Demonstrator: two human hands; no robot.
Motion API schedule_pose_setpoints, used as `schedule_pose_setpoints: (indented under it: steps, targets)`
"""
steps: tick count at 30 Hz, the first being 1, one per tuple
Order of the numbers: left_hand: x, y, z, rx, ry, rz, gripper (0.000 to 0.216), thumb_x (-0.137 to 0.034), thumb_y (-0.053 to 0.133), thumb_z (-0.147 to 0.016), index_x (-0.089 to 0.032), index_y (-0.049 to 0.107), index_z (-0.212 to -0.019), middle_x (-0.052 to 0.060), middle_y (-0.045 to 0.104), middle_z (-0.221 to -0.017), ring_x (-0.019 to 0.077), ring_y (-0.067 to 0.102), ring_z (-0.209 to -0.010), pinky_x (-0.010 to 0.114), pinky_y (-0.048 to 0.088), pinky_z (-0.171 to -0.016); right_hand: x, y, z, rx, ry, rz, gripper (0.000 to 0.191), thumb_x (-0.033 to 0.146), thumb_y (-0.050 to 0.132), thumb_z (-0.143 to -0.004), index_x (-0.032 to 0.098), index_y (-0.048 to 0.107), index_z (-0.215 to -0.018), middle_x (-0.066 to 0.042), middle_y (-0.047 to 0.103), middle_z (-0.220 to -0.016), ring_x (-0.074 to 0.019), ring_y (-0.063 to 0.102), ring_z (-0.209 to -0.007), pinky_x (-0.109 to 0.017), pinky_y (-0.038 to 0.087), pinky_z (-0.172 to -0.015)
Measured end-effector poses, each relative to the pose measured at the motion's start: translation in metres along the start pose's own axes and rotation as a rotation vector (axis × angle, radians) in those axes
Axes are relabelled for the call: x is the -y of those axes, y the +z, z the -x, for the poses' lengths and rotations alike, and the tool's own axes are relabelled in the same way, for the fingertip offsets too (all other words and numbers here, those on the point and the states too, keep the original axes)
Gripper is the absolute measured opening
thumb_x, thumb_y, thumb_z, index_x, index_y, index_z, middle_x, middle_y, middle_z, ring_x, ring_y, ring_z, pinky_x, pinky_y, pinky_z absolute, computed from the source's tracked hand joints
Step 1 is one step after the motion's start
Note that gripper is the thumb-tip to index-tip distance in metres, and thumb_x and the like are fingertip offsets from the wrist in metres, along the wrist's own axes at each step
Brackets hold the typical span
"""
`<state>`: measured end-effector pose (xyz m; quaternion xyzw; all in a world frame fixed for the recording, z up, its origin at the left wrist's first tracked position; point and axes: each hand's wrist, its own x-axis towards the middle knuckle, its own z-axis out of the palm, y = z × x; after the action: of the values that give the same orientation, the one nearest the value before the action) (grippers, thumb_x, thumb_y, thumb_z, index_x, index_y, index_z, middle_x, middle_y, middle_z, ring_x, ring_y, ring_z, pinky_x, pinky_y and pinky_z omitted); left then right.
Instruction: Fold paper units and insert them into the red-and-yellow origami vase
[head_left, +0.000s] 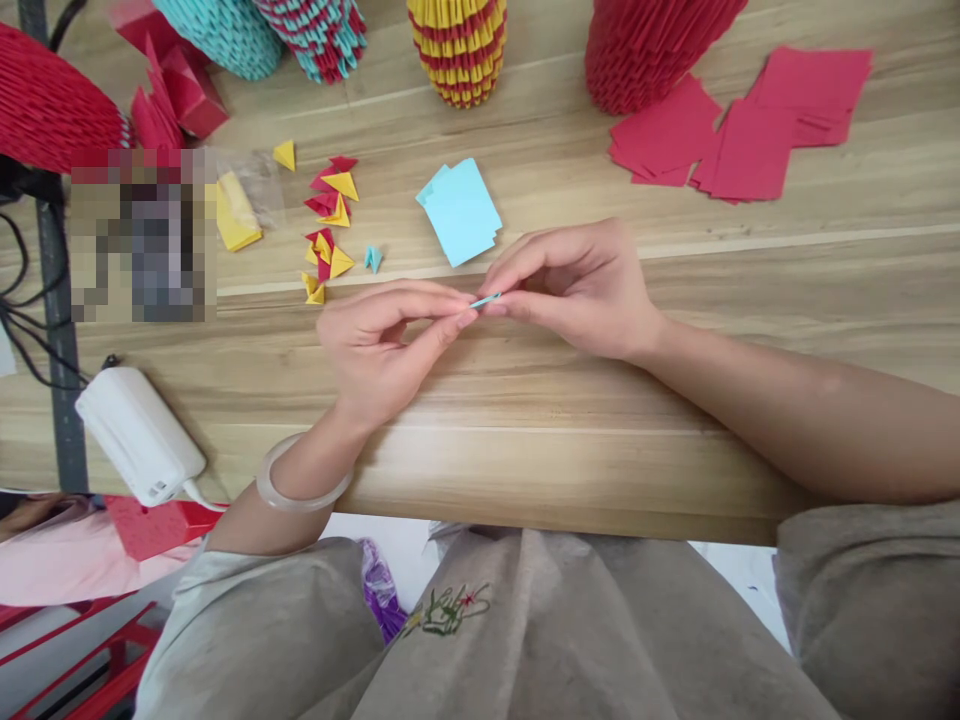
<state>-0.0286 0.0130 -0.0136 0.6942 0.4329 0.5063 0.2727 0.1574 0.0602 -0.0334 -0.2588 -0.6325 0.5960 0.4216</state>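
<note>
Between my two hands is a small light-blue folded paper (486, 300), seen nearly edge-on. My left hand (386, 345) pinches its left end between thumb and fingers. At its other end, my right hand (574, 285) closes thumb and fingertips on it. Most of the paper is hidden by the fingertips. Just beyond the hands lies a stack of light-blue paper sheets (461, 212). A small folded light-blue piece (373, 259) rests left of that stack, beside several red and yellow folded triangles (330, 205).
Red paper sheets (757, 140) lie at the far right. Along the back stand folded-paper vessels: a red one (652, 50), a yellow-and-red one (459, 50) and a light-blue one (225, 30). A white power adapter (140, 435) sits near the left front edge, below yellow paper (236, 212).
</note>
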Motion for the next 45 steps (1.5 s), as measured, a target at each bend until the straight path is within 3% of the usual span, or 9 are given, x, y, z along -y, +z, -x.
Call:
schedule_pose_setpoints:
  steps: [4,21,29,32,34,37,40,42,45]
  targets:
    - [0.002,-0.001,0.001,-0.014,0.037,0.012,0.022,-0.013,0.077,-0.073,-0.03,0.074,-0.087,-0.003,0.075,-0.083,0.0152,0.072,-0.075,0.027,0.061,-0.068,0.002,-0.001,-0.001,-0.016,0.011,0.005,0.017,0.032,0.075,-0.072,0.016,0.07,-0.074,-0.001,0.068,-0.074,-0.014,0.064,-0.076,-0.029,0.053,-0.072]
    - [0.0,0.0,0.003,-0.038,-0.105,-0.043,0.011,-0.021,0.077,-0.074,-0.027,0.074,-0.082,-0.002,0.076,-0.083,0.0165,0.072,-0.075,0.031,0.063,-0.07,0.003,-0.002,-0.001,-0.034,0.048,0.053,0.019,0.037,0.075,-0.071,0.019,0.068,-0.073,-0.002,0.069,-0.076,-0.0159,0.064,-0.077,-0.032,0.053,-0.072]
    - [-0.002,0.001,0.0,0.006,-0.038,0.004,0.006,-0.023,0.076,-0.076,-0.023,0.071,-0.079,-0.001,0.072,-0.076,0.0142,0.069,-0.069,0.027,0.059,-0.063,0.002,-0.002,0.0,-0.016,0.017,0.084,0.022,0.034,0.077,-0.071,0.017,0.062,-0.069,0.0,0.065,-0.069,-0.0135,0.06,-0.066,-0.029,0.05,-0.061]
    - [0.004,-0.004,-0.003,0.03,-0.067,-0.103,0.013,-0.03,0.074,-0.078,-0.024,0.07,-0.088,0.0,0.071,-0.084,0.0162,0.069,-0.076,0.032,0.058,-0.073,-0.001,-0.005,-0.005,-0.126,0.011,0.045,0.026,0.036,0.074,-0.075,0.02,0.055,-0.068,0.002,0.063,-0.062,-0.0115,0.058,-0.058,-0.027,0.048,-0.055]
    - [0.012,-0.007,-0.006,0.082,-0.04,-0.229,0.013,-0.033,0.072,-0.079,-0.024,0.069,-0.089,0.003,0.071,-0.096,0.0205,0.068,-0.091,0.037,0.056,-0.085,-0.006,-0.009,-0.01,-0.26,-0.006,-0.003,0.03,0.039,0.072,-0.077,0.022,0.049,-0.069,0.005,0.061,-0.057,-0.0095,0.054,-0.051,-0.025,0.046,-0.05]
    - [0.027,-0.01,-0.011,0.237,0.066,-0.423,0.012,-0.034,0.066,-0.083,-0.025,0.069,-0.09,0.006,0.064,-0.122,0.0274,0.056,-0.119,0.047,0.046,-0.101,-0.014,-0.015,-0.018,-0.461,0.014,-0.024,0.038,0.042,0.074,-0.074,0.025,0.041,-0.07,0.007,0.059,-0.052,-0.0077,0.05,-0.044,-0.023,0.041,-0.043]
    - [0.04,-0.008,-0.012,0.361,0.141,-0.534,0.02,-0.031,0.054,-0.09,-0.025,0.066,-0.105,0.007,0.055,-0.136,0.0288,0.045,-0.132,0.052,0.04,-0.105,-0.016,-0.015,-0.02,-0.576,0.036,-0.008,0.045,0.049,0.07,-0.077,0.027,0.032,-0.064,0.009,0.052,-0.044,-0.0075,0.045,-0.037,-0.025,0.031,-0.035]
    - [0.044,-0.007,-0.011,0.34,0.15,-0.555,0.022,-0.028,0.05,-0.092,-0.026,0.065,-0.108,0.007,0.059,-0.132,0.0271,0.049,-0.129,0.05,0.041,-0.104,-0.013,-0.011,-0.018,-0.593,0.023,0.011,0.047,0.053,0.062,-0.082,0.027,0.03,-0.059,0.009,0.043,-0.037,-0.0073,0.037,-0.031,-0.028,0.022,-0.032]
    - [0.042,-0.01,-0.009,0.179,0.155,-0.517,0.017,-0.026,0.054,-0.091,-0.028,0.068,-0.101,0.004,0.069,-0.113,0.0234,0.061,-0.113,0.043,0.046,-0.099,-0.004,-0.003,-0.012,-0.573,-0.004,0.049,0.048,0.056,0.053,-0.086,0.026,0.032,-0.055,0.007,0.04,-0.034,-0.0076,0.033,-0.029,-0.031,0.019,-0.032]
